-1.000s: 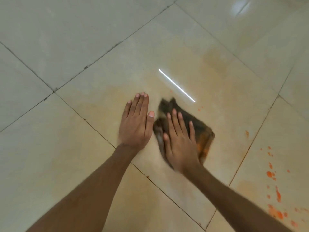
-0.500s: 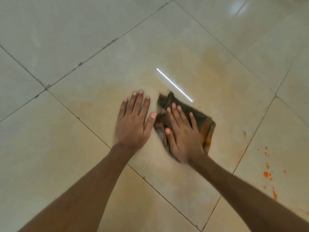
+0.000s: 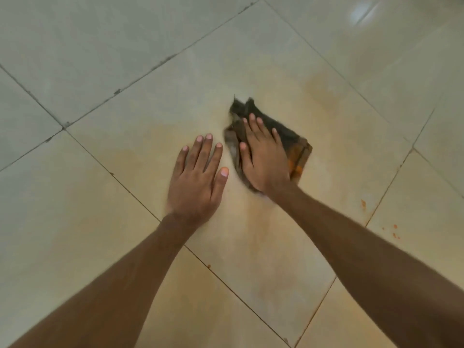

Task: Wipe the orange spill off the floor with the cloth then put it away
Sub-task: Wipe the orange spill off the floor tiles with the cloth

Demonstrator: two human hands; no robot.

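R hand (image 3: 266, 156) pressed flat on dark cloth (image 3: 293, 144), fingers straight, not clenched; L hand (image 3: 198, 182) flat on tiled floor (image 3: 100, 222), grasping nothing; orange specks (image 3: 394, 233) nearby

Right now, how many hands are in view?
2. The left hand lies flat on the floor tile beside the cloth; the right hand presses flat on the cloth.

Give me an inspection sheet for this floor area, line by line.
Surface: glossy tiled floor, faint orange film across the middle tile.
Job's things: dark cloth, orange-stained at its near edge; orange spots unwiped on the right.
Clutter: nothing seen.
Hands: left hand flat on the floor; right hand pressing flat on the cloth.
Cables: nothing seen.
Surroundings: only more tile; a light reflection top right.
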